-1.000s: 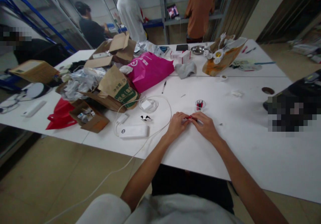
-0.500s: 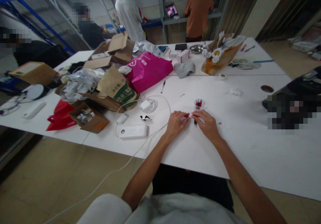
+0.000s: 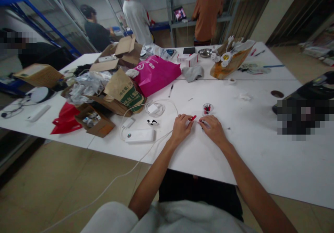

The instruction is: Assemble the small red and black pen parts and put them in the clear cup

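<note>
My left hand (image 3: 182,128) is closed in a pinch around a small red piece (image 3: 193,118), which pokes out past the fingertips. Just across from it, my right hand (image 3: 213,130) has its thumb and fingers pressed together. What those fingers hold, if anything, is too small to make out. A narrow gap lies between the two hands. Right behind them, a clear round cup (image 3: 208,111) contains small red and black pieces. Beside the right hand, a tiny dark bit (image 3: 229,128) rests on the white table (image 3: 198,156).
Left of my hands are a white power bank (image 3: 141,135), a coiled white cable (image 3: 156,112) and a small cardboard box (image 3: 97,125). A pink bag (image 3: 156,73) and a brown paper bag (image 3: 125,90) stand farther back. A black object (image 3: 310,97) is at the right. Several people are in the background.
My hands have drawn slightly apart. More of the red piece now shows, tilted upward in my left fingers. The dark piece below my right fingertips is now mostly covered.
</note>
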`<move>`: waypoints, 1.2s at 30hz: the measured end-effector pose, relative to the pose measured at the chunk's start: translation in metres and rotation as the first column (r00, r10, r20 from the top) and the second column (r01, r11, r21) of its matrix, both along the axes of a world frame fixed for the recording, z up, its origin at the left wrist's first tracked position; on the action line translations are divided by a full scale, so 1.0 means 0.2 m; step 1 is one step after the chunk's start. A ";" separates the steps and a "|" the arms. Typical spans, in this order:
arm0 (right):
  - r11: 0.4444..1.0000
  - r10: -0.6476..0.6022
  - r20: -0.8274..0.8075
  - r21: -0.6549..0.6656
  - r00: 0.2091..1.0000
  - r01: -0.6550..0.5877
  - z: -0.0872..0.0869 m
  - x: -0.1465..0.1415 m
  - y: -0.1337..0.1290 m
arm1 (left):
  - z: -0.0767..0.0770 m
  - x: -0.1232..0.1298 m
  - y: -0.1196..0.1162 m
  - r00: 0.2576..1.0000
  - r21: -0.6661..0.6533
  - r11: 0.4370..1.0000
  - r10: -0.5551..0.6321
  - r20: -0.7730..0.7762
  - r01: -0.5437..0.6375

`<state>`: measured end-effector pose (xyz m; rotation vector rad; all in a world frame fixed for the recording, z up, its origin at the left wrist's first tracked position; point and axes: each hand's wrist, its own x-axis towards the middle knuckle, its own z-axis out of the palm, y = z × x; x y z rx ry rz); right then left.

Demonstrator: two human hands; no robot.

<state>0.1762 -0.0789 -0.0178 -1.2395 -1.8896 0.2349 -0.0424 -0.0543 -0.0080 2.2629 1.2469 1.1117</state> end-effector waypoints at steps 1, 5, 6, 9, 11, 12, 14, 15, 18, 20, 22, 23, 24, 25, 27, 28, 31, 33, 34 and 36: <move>1.000 0.003 0.009 -0.006 1.000 -0.003 0.00 0.00 0.00 | 0.00 0.00 0.00 1.000 -0.012 1.000 0.007 0.007 -0.007; 0.999 0.013 0.055 -0.050 0.998 -0.010 -0.01 -0.01 -0.01 | 0.02 0.01 -0.02 1.000 -0.079 0.997 0.016 0.025 -0.014; 0.998 0.014 0.061 -0.060 0.998 -0.010 -0.02 -0.01 -0.01 | 0.02 0.01 -0.02 1.000 -0.096 0.995 0.014 0.022 -0.012; 0.996 0.004 0.063 -0.089 0.998 0.002 -0.03 -0.02 -0.01 | 0.04 0.01 -0.04 1.000 -0.132 0.991 -0.003 -0.013 0.002; 0.994 -0.013 0.060 -0.108 0.998 0.019 -0.04 -0.02 -0.02 | 0.04 0.02 -0.04 0.999 -0.144 0.989 -0.022 -0.047 0.015; 0.993 -0.021 0.060 -0.117 0.998 0.028 -0.04 -0.02 -0.02 | 0.05 0.02 -0.05 0.998 -0.149 0.989 -0.030 -0.063 0.020; 0.990 -0.028 0.064 -0.137 0.998 0.037 -0.04 -0.02 -0.01 | 0.05 0.02 -0.05 0.995 -0.155 0.988 -0.040 -0.093 0.025; 0.989 -0.028 0.065 -0.146 0.997 0.037 -0.04 -0.02 -0.01 | 0.05 0.02 -0.05 0.994 -0.156 0.987 -0.039 -0.105 0.023; 0.985 -0.025 0.060 -0.169 0.998 0.035 -0.04 -0.02 -0.01 | 0.04 0.02 -0.05 0.992 -0.159 0.987 -0.026 -0.127 0.005; 0.984 -0.018 0.050 -0.175 0.999 0.027 -0.03 -0.02 -0.01 | 0.04 0.02 -0.04 0.991 -0.163 0.987 -0.022 -0.132 0.001; 0.984 -0.005 0.043 -0.177 0.999 0.012 -0.03 -0.02 -0.01 | 0.03 0.02 -0.04 0.991 -0.164 0.987 -0.027 -0.130 0.006; 0.984 0.000 0.040 -0.176 0.999 0.007 -0.03 -0.02 -0.01 | 0.03 0.02 -0.04 0.992 -0.160 0.987 -0.030 -0.126 0.010; 0.985 0.003 0.035 -0.173 0.999 0.003 -0.03 -0.01 -0.01 | 0.02 0.02 -0.04 0.992 -0.154 0.988 -0.034 -0.121 0.015; 0.986 0.004 0.026 -0.168 1.000 0.000 -0.03 -0.01 -0.01 | 0.02 0.02 -0.04 0.993 -0.144 0.989 -0.038 -0.114 0.021; 0.988 -0.004 -0.007 -0.152 1.000 0.003 -0.02 -0.01 -0.01 | 0.01 0.02 -0.04 0.994 -0.122 0.992 -0.044 -0.095 0.033; 0.990 -0.011 -0.029 -0.143 1.000 0.007 -0.02 -0.01 -0.01 | 0.01 0.02 -0.04 0.995 -0.112 0.993 -0.048 -0.086 0.038; 0.992 -0.036 -0.121 -0.128 0.992 0.021 0.00 0.00 -0.03 | 0.02 0.01 -0.04 0.996 -0.086 0.995 -0.050 -0.070 0.044; 0.991 -0.045 -0.199 -0.131 0.979 0.019 0.02 0.00 -0.04 | 0.03 0.01 -0.04 0.996 -0.066 0.997 -0.052 -0.069 0.047; 0.991 -0.051 -0.239 -0.134 0.970 0.019 0.03 0.01 -0.05 | 0.03 0.01 -0.04 0.996 -0.055 0.997 -0.056 -0.065 0.053; 0.990 -0.067 -0.308 -0.139 0.949 0.025 0.05 0.01 -0.06 | 0.04 0.01 -0.05 0.996 -0.032 0.997 -0.077 -0.033 0.076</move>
